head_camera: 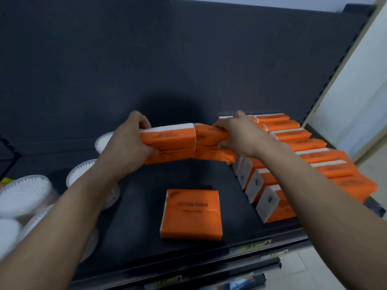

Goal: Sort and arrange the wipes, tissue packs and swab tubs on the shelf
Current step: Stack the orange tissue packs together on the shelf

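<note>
Both hands hold a bundle of orange tissue packs above the dark shelf (209,178). My left hand (127,141) grips the left stack of packs (167,139); my right hand (238,135) grips the right stack (209,136), and the two stacks are pressed end to end. One orange pack marked COTTON TISSUE (191,214) lies flat on the shelf below them. A row of orange packs (303,155) stands on edge along the right side. Clear tubs of white swabs (25,195) sit at the left, behind my left forearm.
The shelf's dark back panel (167,59) rises behind the hands. A slotted upright (335,80) and a pale wall bound the right side. The front edge carries price labels (249,245), with a lower shelf showing beneath.
</note>
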{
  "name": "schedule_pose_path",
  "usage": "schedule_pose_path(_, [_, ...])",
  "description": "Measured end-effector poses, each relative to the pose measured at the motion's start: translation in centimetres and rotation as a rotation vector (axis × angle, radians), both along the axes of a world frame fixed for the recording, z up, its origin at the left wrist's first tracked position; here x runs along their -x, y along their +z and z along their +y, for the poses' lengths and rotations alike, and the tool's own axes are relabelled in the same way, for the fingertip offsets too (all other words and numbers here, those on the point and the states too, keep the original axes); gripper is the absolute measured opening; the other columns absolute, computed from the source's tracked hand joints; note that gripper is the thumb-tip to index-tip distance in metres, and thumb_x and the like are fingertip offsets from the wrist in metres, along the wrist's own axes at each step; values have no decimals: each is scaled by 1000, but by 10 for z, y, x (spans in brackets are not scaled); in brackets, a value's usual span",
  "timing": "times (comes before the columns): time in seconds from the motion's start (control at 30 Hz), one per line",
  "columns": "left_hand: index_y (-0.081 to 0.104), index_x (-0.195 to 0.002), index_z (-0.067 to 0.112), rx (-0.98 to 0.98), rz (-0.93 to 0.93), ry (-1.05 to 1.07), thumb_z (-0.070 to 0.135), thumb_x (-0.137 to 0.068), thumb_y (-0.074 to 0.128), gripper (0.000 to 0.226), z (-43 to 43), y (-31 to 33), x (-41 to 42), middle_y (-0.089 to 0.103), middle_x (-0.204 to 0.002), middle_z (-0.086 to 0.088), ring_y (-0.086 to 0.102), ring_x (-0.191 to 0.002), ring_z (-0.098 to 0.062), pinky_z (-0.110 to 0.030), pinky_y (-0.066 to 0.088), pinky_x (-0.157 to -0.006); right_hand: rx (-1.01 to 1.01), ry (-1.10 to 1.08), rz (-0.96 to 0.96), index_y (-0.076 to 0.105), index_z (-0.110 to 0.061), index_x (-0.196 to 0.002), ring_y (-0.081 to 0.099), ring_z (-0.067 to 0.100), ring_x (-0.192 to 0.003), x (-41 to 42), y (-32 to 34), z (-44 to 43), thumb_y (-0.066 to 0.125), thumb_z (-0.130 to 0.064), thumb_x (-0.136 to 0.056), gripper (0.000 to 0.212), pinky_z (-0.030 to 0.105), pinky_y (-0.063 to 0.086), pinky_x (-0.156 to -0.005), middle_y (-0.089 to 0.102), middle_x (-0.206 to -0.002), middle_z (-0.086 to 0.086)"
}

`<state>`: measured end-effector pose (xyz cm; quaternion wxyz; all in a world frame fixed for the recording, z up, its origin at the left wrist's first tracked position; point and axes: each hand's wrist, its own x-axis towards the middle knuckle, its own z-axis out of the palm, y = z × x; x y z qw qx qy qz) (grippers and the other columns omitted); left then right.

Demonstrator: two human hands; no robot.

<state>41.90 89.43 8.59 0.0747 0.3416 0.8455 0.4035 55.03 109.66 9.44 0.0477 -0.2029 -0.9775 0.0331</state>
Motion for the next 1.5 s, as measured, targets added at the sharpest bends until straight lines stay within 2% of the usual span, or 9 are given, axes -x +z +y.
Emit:
schedule_pose_path(0.3, [46, -94, 13, -9, 52, 202, -1, -65, 74, 43, 6, 4, 14, 52, -80, 0, 47, -66, -9, -26, 35, -51, 4, 167, -20, 53, -19, -123, 46, 28, -108, 51, -1, 29, 68, -37, -79, 50, 36, 40, -90, 63, -109, 11])
schedule_pose_path(0.4, [45, -92, 12, -25, -2, 232, -5, -64, 74, 44, 8, 1, 8, 54, -80, -5, 48, -60, -15, -24, 40, -41, -25, 249, -61, 52, -21, -125, 44, 27, -110, 66, -3, 39, 67, -37, -80, 50, 36, 38, -92, 61, -111, 9])
schedule_pose_path(0.5, [45, -92, 14, 7, -33, 242, -5, -64, 73, 43, 19, -8, 1, 53, -75, -4, 49, -57, -15, -25, 38, -45, -36, 282, -105, 50, -25, -128, 43, 29, -112, 74, -8, 50, 67, -35, -80, 52, 37, 37, -92, 57, -114, 11])
schedule_pose_path(0.63, [45, -86, 19, 27, -71, 194, -4, -64, 73, 42, 36, -24, -3, 58, -79, -8, 53, -65, -19, -31, 45, -53, -30, 310, -140, 48, -26, -130, 44, 28, -112, 80, -20, 64, 67, -33, -81, 53, 36, 38, -91, 56, -118, 11])
schedule_pose_path(0.8, [42, -80, 36, 90, -55, 146, 8, -60, 76, 48, 52, -42, 4, 55, -88, -10, 52, -82, -26, -31, 41, -62, 27, 303, -157, 47, -22, -130, 44, 25, -114, 81, -28, 77, 67, -28, -83, 52, 36, 43, -91, 55, -120, 9])
schedule_pose_path(0.97, [44, -82, 29, 107, -38, 53, 5, -63, 76, 44, 71, -47, 5, 56, -84, -7, 51, -79, -19, -27, 40, -57, 70, 322, -172, 42, -19, -138, 43, 22, -122, 77, -21, 82, 65, -24, -85, 57, 32, 40, -97, 48, -133, 6])
schedule_pose_path(1.17, [48, -90, 22, 97, -15, -55, 9, -64, 78, 42, 101, -55, 6, 54, -88, 0, 51, -75, -13, -22, 41, -55, 89, 250, -61, 50, -16, -133, 52, 23, -114, 58, -11, 86, 52, -7, -87, 46, 34, 44, -95, 55, -126, 8])
schedule_pose_path(1.3, [49, -95, 22, 72, 14, -87, 11, -67, 77, 41, 119, -63, 6, 45, -101, 1, 47, -91, -13, -18, 37, -66, 48, 192, 24, 55, -15, -127, 55, 25, -110, 40, -7, 85, 52, -12, -89, 38, 35, 45, -90, 60, -119, 8])
schedule_pose_path(1.5, [41, -114, 15, 19, 87, -44, 11, -73, 74, 53, 126, -68, 5, 35, -113, 0, 49, -102, -20, -32, 44, -92, 30, 105, 91, 58, -17, -121, 55, 27, -110, 16, -4, 75, 57, -19, -88, 34, 36, 44, -93, 61, -118, 8])
